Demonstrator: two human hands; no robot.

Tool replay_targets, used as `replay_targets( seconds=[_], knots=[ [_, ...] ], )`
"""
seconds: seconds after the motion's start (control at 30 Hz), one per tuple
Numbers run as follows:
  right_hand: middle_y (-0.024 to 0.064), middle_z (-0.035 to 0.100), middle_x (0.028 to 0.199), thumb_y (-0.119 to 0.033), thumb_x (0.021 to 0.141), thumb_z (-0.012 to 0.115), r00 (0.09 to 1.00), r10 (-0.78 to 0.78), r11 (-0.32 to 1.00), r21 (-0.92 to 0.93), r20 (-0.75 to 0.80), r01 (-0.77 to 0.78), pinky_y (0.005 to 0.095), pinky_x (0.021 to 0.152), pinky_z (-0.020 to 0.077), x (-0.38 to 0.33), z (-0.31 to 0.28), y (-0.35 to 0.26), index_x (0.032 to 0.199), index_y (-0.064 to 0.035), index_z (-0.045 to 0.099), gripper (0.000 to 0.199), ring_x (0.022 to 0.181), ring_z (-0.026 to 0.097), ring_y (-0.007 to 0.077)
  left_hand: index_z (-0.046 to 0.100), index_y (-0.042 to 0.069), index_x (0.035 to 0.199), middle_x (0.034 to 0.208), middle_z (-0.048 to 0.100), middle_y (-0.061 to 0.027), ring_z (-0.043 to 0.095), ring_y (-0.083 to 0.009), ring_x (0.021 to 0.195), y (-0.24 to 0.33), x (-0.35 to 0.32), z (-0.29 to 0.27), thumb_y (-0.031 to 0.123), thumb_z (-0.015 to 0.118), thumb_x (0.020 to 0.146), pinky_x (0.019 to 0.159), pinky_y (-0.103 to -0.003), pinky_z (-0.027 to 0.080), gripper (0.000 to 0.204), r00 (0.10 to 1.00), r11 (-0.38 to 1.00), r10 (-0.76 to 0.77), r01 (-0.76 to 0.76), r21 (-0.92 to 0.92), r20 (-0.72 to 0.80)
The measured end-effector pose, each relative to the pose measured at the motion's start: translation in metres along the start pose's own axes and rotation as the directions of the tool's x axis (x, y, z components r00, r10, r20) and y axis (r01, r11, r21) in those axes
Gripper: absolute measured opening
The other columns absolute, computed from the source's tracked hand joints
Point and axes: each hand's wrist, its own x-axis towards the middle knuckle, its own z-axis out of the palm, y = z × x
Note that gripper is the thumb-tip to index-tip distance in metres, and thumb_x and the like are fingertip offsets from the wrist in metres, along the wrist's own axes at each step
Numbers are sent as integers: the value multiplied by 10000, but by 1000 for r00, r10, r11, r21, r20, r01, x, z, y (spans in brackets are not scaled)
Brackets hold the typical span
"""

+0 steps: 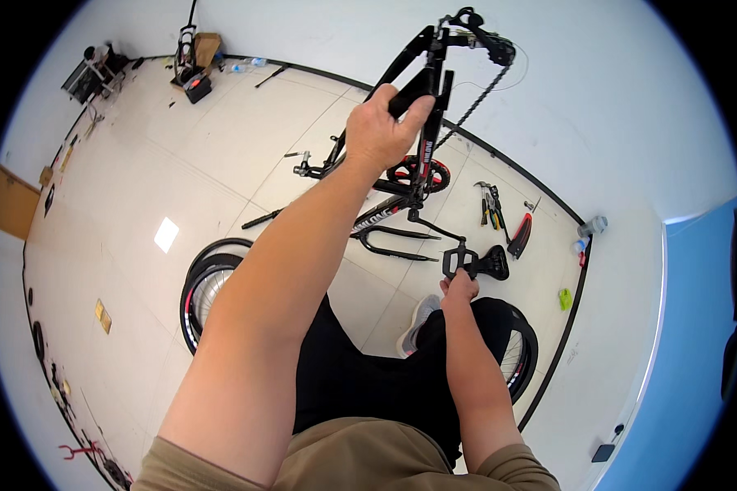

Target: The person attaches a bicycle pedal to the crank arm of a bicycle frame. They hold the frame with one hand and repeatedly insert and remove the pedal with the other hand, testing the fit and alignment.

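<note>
Bicycle frame [422, 123], black with red and white markings, is held up off the floor, rear end raised toward the wall. Left hand [381, 131] is wrapped tight round one of the frame's upper tubes, fingers curled over it, arm stretched out. Right hand [458, 288] is lower and closer to the body, closed on a black pedal [458, 260] at the end of the crank arm [434, 227]. Crank leads up to the red chainring [422, 172]. Chain [475, 102] hangs slack from the raised rear end down toward the chainring.

Just beside the pedal: black saddle [494, 263] on the floor. Black fork [389, 244] lies under the frame. Handlebar part [315, 166] lies on the floor to the left of the frame.

Farther out, on the pale tiled floor [221, 147]: one wheel [205, 286] to the left of the knees, another wheel [520, 352] to the right, partly behind the right forearm. Hand tools [491, 206] lie near the wall, with a red-and-black piece [520, 236] next to them.
</note>
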Motion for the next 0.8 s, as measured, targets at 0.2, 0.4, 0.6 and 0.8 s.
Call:
replay_targets(
  seconds=[0.2, 0.4, 0.6, 0.8],
  knots=[
    [116, 595, 901, -198, 949, 592, 992, -42, 994, 101, 118, 30, 371, 633, 575, -13, -15, -19, 1124, -17, 520, 262, 711, 603, 214, 647, 56, 864, 715, 688, -131, 684, -341, 710, -3, 1, 3, 657, 629, 834, 687, -426, 542, 602, 1000, 999, 19, -19, 29, -3],
    [93, 595, 896, -189, 955, 602, 966, -143, 980, 167, 216, 107, 367, 649, 579, -35, -28, -33, 1107, -49, 523, 221, 721, 609, 215, 638, 42, 862, 713, 690, -149, 691, -350, 710, -4, 1, 2, 658, 621, 839, 694, -432, 553, 617, 999, 998, 32, -32, 56, -4],
    [74, 625, 886, -192, 962, 627, 924, -231, 954, 256, 306, 154, 349, 657, 590, -45, -34, -39, 1080, -62, 546, 193, 699, 628, 189, 643, 45, 871, 705, 688, -148, 694, -351, 711, -2, 1, 2, 663, 614, 840, 691, -433, 557, 620, 999, 997, 37, -37, 64, 3],
    [89, 666, 878, -185, 963, 640, 869, -325, 921, 334, 373, 201, 350, 648, 612, -54, -37, -43, 1072, -44, 566, 193, 692, 664, 197, 642, 49, 864, 701, 687, -146, 693, -349, 707, -5, 1, 3, 663, 615, 839, 687, -434, 555, 616, 999, 998, 45, -44, 44, -13]
  ],
)
